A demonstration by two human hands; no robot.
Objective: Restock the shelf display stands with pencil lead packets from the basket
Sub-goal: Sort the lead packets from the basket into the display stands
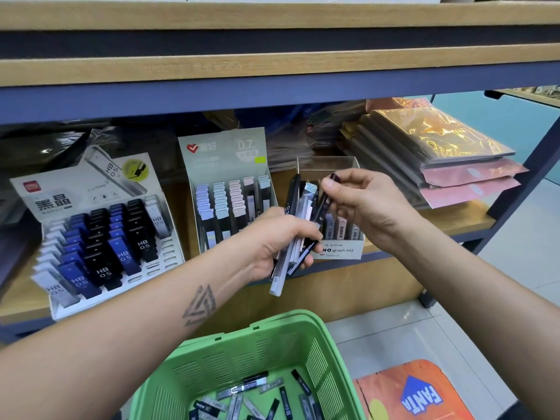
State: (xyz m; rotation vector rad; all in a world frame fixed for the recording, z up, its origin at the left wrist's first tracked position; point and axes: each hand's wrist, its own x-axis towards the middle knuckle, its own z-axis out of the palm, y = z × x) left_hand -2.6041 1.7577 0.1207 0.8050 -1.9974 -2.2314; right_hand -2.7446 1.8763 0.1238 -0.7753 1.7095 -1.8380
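Head view, standing at the shelf.

My left hand grips a fanned bundle of lead packets, fingers curled round its lower half. The bundle stands roughly upright: dark, clear and white cases mixed, tops spread apart, one clear case sticking out below the fist. It sits in front of the small white Mono graph box and partly hides it.

My right hand is above and just right of the bundle. Thumb and forefinger pinch the top end of one dark packet; its lower end runs down into the bundle, touching the others. The remaining fingers are loosely curled behind.

Shelf, left to right:
- HB 0.5 display stand, rows of blue, black and clear cases, front slots on its right side bare.
- 0.7 display stand, pastel-topped cases in columns.
- Mono graph box, with barcoded packets standing inside and a clear lid raised behind.
- Stack of foil-patterned sheets in sleeves, far right.

Below my arms, the green basket on the floor holds loose packets scattered flat on its bottom, well apart from both hands. An orange Fanta mat lies beside it on the tiles.
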